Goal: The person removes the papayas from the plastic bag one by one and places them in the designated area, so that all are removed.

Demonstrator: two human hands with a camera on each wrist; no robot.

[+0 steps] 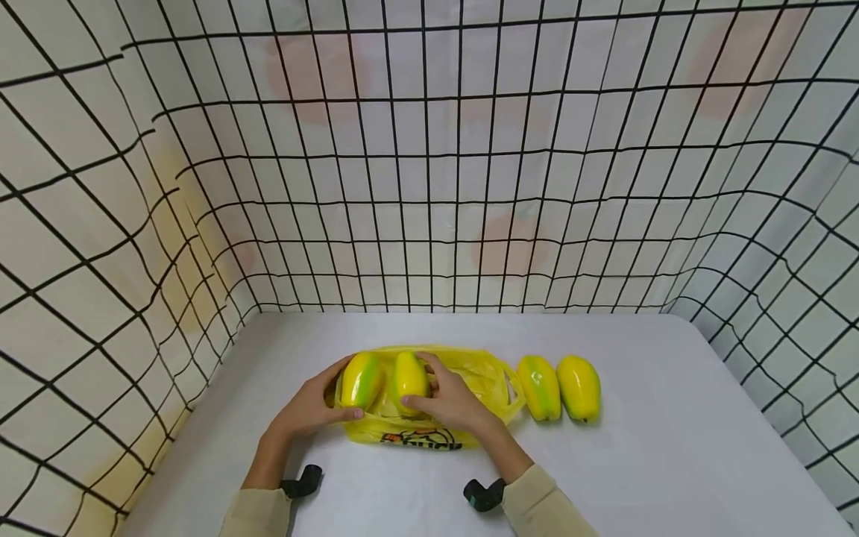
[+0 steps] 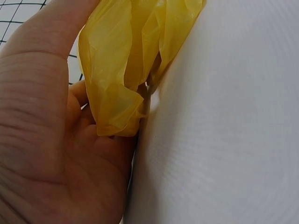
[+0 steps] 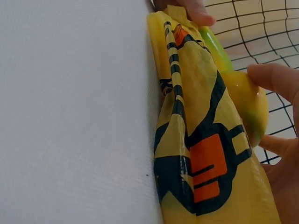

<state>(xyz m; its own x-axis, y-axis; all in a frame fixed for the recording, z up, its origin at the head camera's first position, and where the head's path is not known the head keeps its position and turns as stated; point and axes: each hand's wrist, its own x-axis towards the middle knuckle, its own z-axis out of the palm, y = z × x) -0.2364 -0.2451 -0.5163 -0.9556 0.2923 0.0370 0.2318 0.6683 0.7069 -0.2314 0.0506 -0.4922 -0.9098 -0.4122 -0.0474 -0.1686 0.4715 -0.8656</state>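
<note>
While our right hand (image 1: 452, 399) pinches the held fruit (image 1: 408, 379) between thumb and fingers, our left hand (image 1: 312, 403) curves round the left end of a yellow plastic bag (image 1: 479, 377), its thumb along the near rim and its other fingers round the far side. We have the hands apart from each other, one at the bag and one at the fruit. Beside the held fruit, within the bag's opening, we see a green-streaked fruit (image 1: 361, 382) next to our left hand. We cannot tell whether the held fruit rests on the plastic or is lifted just above it.

The bag lies on the white desk (image 1: 671, 418), its near side facing us with a dark and orange print (image 3: 208, 163). Just right of its handle we have two more yellow fruits — an inner fruit (image 1: 539, 388) and an outer fruit (image 1: 579, 389) — side by side on the desk. We wear beige sleeves (image 1: 546, 501), and black wire mesh (image 1: 459, 202) stands round the desk's back and sides.
</note>
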